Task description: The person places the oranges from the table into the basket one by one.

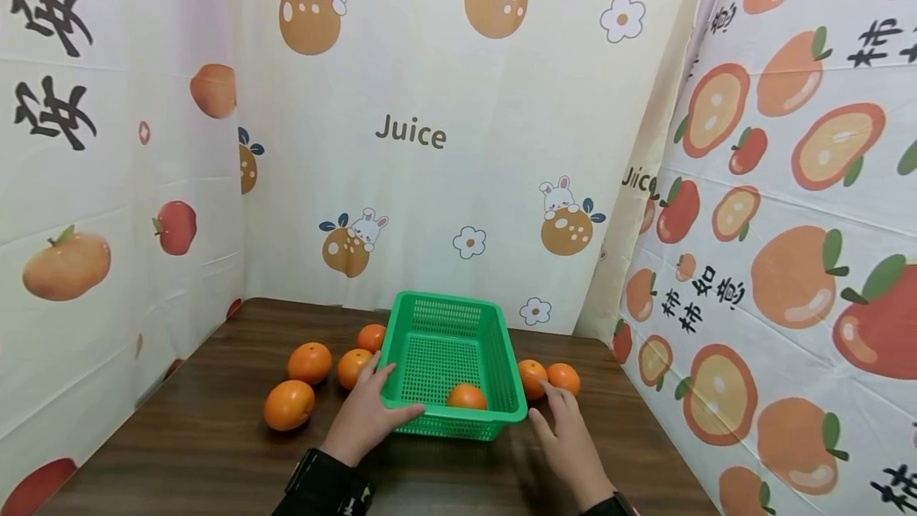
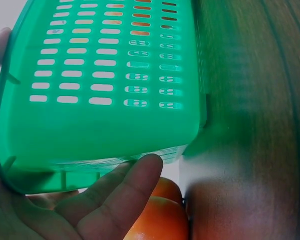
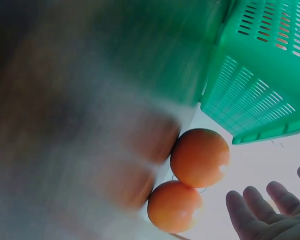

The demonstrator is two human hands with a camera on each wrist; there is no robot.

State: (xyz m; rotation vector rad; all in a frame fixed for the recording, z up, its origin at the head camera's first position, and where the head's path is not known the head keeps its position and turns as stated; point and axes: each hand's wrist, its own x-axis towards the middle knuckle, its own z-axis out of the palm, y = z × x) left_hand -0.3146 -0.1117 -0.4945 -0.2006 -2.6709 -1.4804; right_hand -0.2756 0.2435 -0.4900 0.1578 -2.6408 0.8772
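A green plastic basket (image 1: 466,420) with slotted walls stands on the table, one orange (image 1: 467,396) inside near its front wall. My left hand (image 1: 367,414) is at the basket's near left corner, thumb by the front rim and fingers spread along the left wall. In the left wrist view, the fingers (image 2: 122,192) extend beside the basket without curling round it. My right hand (image 1: 569,436) is apart from the basket's right side, fingers spread. Near its fingertips lie two oranges, a left one (image 1: 532,378) and a right one (image 1: 563,379), also seen in the right wrist view.
Several oranges lie left of the basket, among them a front one (image 1: 290,405) and one behind it (image 1: 310,363). The dark wooden table (image 1: 215,428) meets fruit-printed cloths at the back and both sides, including the back cloth (image 1: 430,197).
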